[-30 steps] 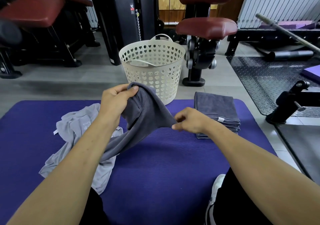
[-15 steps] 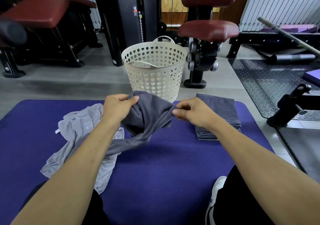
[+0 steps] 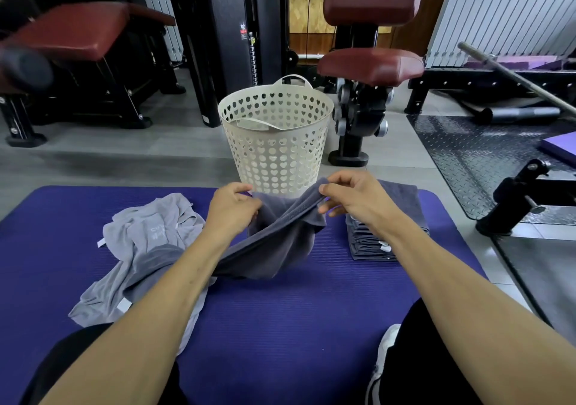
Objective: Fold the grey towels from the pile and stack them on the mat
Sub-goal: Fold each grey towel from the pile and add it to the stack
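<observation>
A dark grey towel (image 3: 277, 239) hangs bunched above the purple mat (image 3: 280, 326), its lower end trailing back under my left forearm. My left hand (image 3: 232, 210) grips its top edge on the left, and my right hand (image 3: 349, 199) pinches the same edge on the right. The pile of loose light grey towels (image 3: 146, 249) lies crumpled on the mat's left side. A stack of folded dark grey towels (image 3: 405, 199) rests on the mat's right side, partly hidden behind my right wrist.
A cream perforated basket (image 3: 276, 143) stands on the floor just beyond the mat's far edge. Gym machines with maroon seats (image 3: 371, 65) stand behind it. A black checker-plate floor mat (image 3: 486, 155) and a black machine foot (image 3: 514, 199) lie to the right.
Both hands rose and moved away from me with the dark towel. My right hand slid up along the edge, and the two hands now hold it level in front of the basket.
</observation>
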### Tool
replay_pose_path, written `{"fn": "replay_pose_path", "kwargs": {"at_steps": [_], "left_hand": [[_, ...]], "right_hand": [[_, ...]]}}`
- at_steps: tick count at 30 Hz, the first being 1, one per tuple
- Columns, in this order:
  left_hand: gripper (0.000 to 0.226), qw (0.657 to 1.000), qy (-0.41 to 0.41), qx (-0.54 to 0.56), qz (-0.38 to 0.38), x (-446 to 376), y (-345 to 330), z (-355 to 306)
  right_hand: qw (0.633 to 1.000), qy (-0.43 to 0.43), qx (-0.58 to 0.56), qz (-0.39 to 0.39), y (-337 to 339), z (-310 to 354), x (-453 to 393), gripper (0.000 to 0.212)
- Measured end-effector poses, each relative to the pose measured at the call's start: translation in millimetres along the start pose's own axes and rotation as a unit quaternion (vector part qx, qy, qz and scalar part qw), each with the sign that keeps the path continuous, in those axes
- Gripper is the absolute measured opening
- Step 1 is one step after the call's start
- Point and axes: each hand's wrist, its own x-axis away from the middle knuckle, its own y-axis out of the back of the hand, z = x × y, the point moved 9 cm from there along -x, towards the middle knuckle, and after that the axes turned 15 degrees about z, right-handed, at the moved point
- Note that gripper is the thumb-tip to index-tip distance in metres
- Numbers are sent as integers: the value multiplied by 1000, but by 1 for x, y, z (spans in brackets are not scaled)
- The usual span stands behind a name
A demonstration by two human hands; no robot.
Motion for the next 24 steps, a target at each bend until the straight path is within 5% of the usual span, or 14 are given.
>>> {"fn": "replay_pose_path", "kwargs": {"at_steps": [8,13,17,24], "left_hand": [[16,999,-26,2,25,6,-5,0],[15,999,-36,-36,12,11,7,-4],[18,998,-35,39,-19,23,26,-15],[22,964,-204,159,-60,54,71,-159]], "right_hand": [[999,-23,-37,25,0,-4,8,8],[998,-2,-65,-23,11,1,19,12],[992,14,-99,-73,24,18,29,12],[970,112,-117,-179,48,134,48,15]]}}
